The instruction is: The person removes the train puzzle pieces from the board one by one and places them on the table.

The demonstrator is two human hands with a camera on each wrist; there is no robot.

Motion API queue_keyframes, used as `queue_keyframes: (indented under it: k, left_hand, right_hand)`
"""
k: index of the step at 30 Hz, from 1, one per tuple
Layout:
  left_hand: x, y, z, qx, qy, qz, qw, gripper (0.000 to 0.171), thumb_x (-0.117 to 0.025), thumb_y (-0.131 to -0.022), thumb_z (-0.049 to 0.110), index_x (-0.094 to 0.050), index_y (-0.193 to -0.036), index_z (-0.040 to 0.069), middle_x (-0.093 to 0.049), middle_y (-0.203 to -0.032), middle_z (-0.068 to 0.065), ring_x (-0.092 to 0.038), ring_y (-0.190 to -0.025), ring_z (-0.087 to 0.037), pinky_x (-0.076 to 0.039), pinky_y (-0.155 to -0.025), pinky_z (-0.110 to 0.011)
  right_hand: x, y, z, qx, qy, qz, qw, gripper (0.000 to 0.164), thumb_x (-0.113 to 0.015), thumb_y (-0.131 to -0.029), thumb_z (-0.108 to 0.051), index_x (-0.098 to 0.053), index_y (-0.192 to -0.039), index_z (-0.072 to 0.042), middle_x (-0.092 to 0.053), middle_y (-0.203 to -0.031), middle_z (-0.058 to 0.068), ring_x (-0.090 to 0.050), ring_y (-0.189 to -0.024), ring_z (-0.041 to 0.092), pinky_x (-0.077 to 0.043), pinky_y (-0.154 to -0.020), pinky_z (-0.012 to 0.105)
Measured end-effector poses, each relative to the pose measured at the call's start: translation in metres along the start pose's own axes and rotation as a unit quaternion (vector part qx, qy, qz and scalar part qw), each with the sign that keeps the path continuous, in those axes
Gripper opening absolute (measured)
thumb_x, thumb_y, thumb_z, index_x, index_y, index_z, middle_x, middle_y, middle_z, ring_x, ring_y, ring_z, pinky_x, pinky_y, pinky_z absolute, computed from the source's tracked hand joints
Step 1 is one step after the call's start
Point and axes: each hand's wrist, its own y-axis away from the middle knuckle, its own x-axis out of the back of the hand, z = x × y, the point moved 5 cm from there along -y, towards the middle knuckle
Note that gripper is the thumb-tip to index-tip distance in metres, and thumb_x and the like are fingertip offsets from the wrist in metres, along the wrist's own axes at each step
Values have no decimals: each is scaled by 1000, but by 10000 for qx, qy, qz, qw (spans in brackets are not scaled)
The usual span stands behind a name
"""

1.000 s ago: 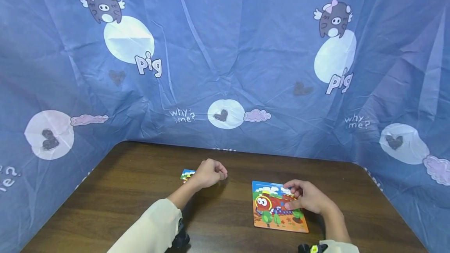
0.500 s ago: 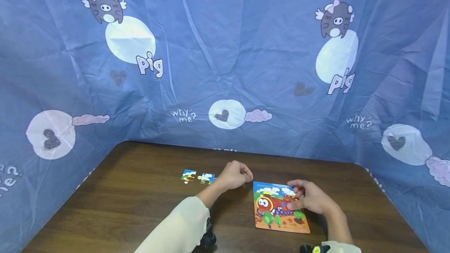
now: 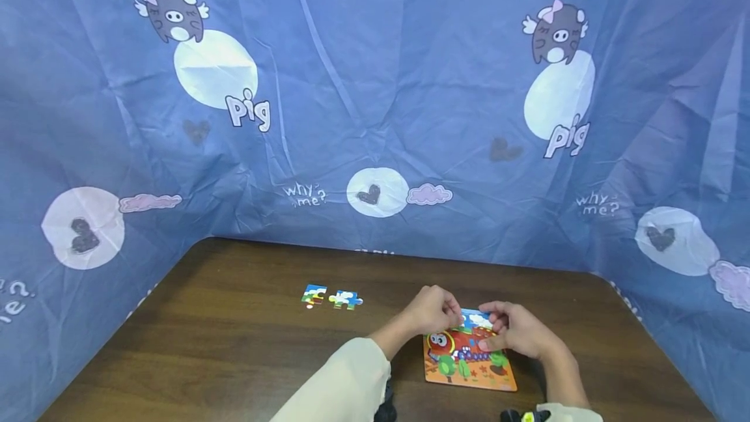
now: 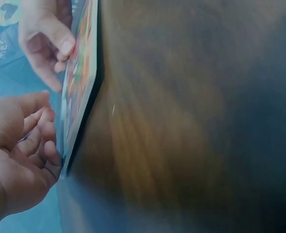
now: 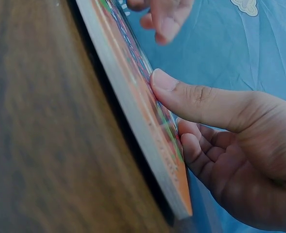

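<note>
A square jigsaw puzzle (image 3: 471, 379) with a red cartoon train lies on the table, orange along its near edge. My left hand (image 3: 431, 310) is over its upper left part, fingers loosely bent and hiding that corner. In the left wrist view, the little finger of the left hand (image 4: 21, 155) is right at the puzzle's edge; no piece shows clearly in it. My right hand (image 3: 521, 331) rests on the puzzle's right side. The right wrist view shows its thumb (image 5: 167, 82) pressing the picture, other fingers bent beside it.
Two loose jigsaw pieces, one blue, green and red (image 3: 314, 293) and one blue and white (image 3: 346, 299), lie left of the puzzle on the brown wooden table (image 3: 234, 344). A blue printed cloth (image 3: 381, 116) hangs round the back and sides.
My left hand has moved right, from beside the loose pieces to the puzzle's upper left, uncovering the blue and white piece. The right hand has stayed on the puzzle.
</note>
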Motion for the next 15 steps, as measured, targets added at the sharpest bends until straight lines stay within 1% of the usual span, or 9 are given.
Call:
queue_keyframes:
  k: [4, 7, 9, 12, 15]
  left_hand:
    - [-10, -3, 7, -63, -80, -117, 9999, 9, -80, -88, 10, -74, -80, 10, -62, -65, 9, -53, -59, -1, -44, -57, -17]
    - [-17, -5, 10, -14, -87, -273, 9996, 8, -81, -87, 12, -75, -83, 11, -63, -65, 9, -54, -59, -1, -44, -56, -17]
    - [-20, -6, 11, -4, -108, -316, 9994, 8, -82, -87, 13, -76, -84, 11, -63, -66, 10, -54, -59, -1, -45, -56, -17]
    - [-24, -7, 11, 7, -266, -260, 9993, 11, -86, -84, 15, -75, -83, 12, -62, -67, 11, -54, -60, 0, -45, -56, -16]
    - [-26, -7, 11, 90, -460, -200, 9987, 16, -90, -80, 19, -75, -82, 14, -60, -69, 12, -53, -62, 0, -45, -58, -15]
  right_hand:
    - [1, 1, -1, 30, 23, -12, 10000, 74, -94, -70, -11, -59, -132, 6, -54, -99, 10, -50, -89, 23, -45, -70, 30]
    - [1, 1, -1, 102, 20, -57, 9999, 74, -94, -70, -11, -58, -132, 7, -54, -99, 10, -50, -89, 23, -46, -71, 29]
    - [1, 2, -2, 193, -26, -94, 9998, 74, -94, -70, -9, -58, -132, 8, -54, -98, 10, -50, -88, 23, -46, -70, 28]
    - [1, 2, -3, 349, -146, -173, 9991, 74, -93, -71, -6, -56, -132, 11, -52, -97, 10, -49, -87, 23, -46, -68, 27]
    - [0, 3, -3, 454, -271, -277, 9982, 75, -92, -72, -4, -53, -134, 14, -51, -97, 10, -47, -87, 23, -45, -67, 27]
